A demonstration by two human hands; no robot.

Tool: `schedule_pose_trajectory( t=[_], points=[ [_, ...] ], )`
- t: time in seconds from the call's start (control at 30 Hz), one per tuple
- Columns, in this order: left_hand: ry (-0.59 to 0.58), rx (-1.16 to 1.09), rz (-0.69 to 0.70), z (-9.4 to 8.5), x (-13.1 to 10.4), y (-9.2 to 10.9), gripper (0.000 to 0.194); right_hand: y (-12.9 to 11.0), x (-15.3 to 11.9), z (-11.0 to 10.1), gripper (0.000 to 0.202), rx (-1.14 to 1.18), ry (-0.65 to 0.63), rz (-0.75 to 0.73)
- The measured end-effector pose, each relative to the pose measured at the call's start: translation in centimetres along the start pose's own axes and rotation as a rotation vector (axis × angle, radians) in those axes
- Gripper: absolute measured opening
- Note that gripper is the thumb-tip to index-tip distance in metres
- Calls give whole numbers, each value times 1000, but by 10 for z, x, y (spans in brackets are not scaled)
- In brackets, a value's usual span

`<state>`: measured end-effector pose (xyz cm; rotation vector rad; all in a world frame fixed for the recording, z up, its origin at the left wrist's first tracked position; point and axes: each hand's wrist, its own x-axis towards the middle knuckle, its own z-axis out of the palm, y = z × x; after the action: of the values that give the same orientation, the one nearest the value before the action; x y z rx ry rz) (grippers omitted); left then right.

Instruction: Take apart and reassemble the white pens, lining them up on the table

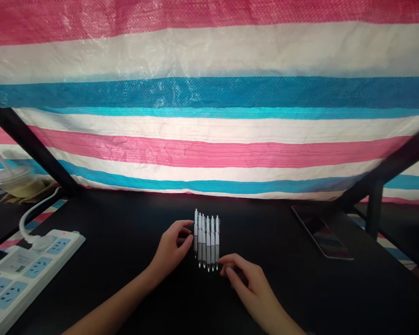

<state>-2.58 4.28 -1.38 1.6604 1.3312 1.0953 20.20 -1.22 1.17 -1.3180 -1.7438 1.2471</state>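
Several white pens (208, 239) lie side by side on the black table (125, 232), clips toward the far side and clear tips toward me. The leftmost pen sits a little farther away than the others. My left hand (174, 244) is at the left of the row, thumb and forefinger apart, fingertips close beside the leftmost pen; nothing shows between them. At the lower right of the row is my right hand (244, 281), its fingers curled with a gap to the thumb, the forefinger tip at or touching the rightmost pen's lower end.
A white power strip (35, 270) with a plugged-in cable lies at the left. Behind it stands a plastic cup (16, 179) with a straw. A dark phone (321, 232) lies at the right. Striped sheeting (209, 153) hangs behind the table between black slanted bars.
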Motion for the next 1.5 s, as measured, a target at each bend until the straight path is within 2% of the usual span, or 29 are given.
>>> schedule_pose_trajectory(
  t=[0.1,0.17,0.27,0.47,0.7,0.87,0.97,1.13,1.27,1.5],
  points=[
    [-70,185,197,1,-3,1,33,2,3,-6,23,-155,63,-105],
    [-96,275,260,2,-5,3,29,6,5,-8,26,-220,83,-161],
    [-131,309,273,3,-8,10,25,12,8,-10,34,-290,88,-184],
    [-245,315,335,4,-13,20,28,12,9,-13,42,-357,57,-204],
    [-332,324,443,11,-21,22,35,8,8,-14,27,-401,113,-225],
    [-366,341,458,10,-21,21,35,4,8,-16,20,-380,120,-190],
    [-410,365,456,8,-20,23,35,4,8,-15,18,-388,122,-190],
    [-436,401,495,6,-20,22,49,7,7,-14,18,-405,128,-194],
    [-443,457,553,6,-19,19,50,7,7,-14,18,-419,130,-190],
    [-464,507,546,6,-19,18,47,6,8,-14,17,-462,128,-184]
  ],
)
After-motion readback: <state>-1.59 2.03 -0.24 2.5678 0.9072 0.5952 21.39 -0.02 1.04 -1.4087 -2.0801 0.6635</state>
